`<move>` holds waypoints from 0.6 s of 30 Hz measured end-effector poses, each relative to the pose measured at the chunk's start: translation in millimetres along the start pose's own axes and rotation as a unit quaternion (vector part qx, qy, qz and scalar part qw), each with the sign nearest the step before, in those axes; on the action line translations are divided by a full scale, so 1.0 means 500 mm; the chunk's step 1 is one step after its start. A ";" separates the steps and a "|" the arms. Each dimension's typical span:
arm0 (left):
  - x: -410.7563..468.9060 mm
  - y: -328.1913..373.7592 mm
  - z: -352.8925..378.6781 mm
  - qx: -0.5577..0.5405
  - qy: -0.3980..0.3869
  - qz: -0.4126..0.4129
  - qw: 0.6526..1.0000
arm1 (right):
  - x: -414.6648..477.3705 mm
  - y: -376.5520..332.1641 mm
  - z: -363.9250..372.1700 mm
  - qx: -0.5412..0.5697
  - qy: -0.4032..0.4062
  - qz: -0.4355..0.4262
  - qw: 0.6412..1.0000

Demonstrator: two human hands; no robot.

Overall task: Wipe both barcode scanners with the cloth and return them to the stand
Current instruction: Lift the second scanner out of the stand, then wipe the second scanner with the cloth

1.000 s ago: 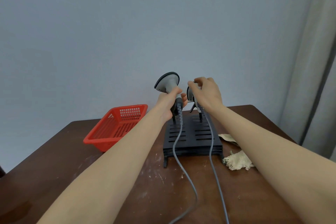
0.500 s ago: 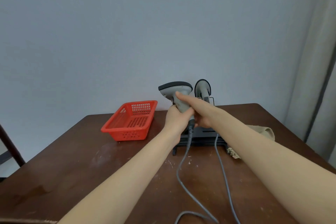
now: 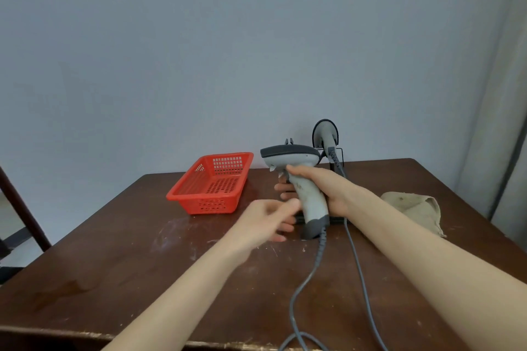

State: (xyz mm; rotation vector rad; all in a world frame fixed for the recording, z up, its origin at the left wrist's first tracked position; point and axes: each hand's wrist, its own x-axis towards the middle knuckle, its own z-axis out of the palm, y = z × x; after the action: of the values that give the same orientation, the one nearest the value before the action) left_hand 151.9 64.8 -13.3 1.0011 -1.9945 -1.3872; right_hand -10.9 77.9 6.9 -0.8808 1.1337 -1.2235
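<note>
In the head view the right hand point(image 3: 328, 191) wraps the smooth, pistol-shaped handle of a grey plastic barcode scanner point(image 3: 299, 182) with a dark top and base, holding it upright above the scuffed dark-brown wooden counter point(image 3: 114, 265), its grey cable trailing off the bottom edge. The left hand point(image 3: 265, 222) is motion-blurred just left of the handle, fingers loosely spread and gripping nothing. The second grey scanner point(image 3: 325, 134) sits in the black wire stand point(image 3: 338, 161), largely hidden behind the hands; a crumpled beige cloth point(image 3: 413, 208) lies right, a perforated red plastic basket point(image 3: 212, 182) left.
</note>
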 end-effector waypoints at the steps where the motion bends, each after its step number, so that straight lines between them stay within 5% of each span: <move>1: -0.004 -0.003 -0.021 -0.016 0.030 -0.014 0.999 | -0.006 -0.003 -0.004 0.001 -0.003 -0.004 1.000; 7: 0.031 -0.041 -0.102 -0.212 0.232 -0.018 0.949 | -0.021 0.004 -0.008 0.019 -0.033 0.007 0.999; 10: 0.046 -0.040 -0.104 -0.333 0.197 -0.008 0.922 | -0.027 0.015 -0.007 -0.003 -0.054 0.015 0.998; 13: 0.057 -0.041 -0.107 -0.488 0.147 -0.016 0.860 | -0.026 0.020 0.001 -0.020 -0.066 0.018 0.997; 18: 0.065 -0.044 -0.110 -0.550 0.117 -0.033 0.826 | -0.028 0.033 0.021 -0.093 -0.072 0.009 0.993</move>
State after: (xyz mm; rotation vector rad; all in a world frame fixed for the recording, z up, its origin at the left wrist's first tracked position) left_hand 179.7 3.2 -14.6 0.6051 -0.6926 -1.9287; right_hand 3.6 93.5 -3.7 -1.0788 1.1478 -1.0328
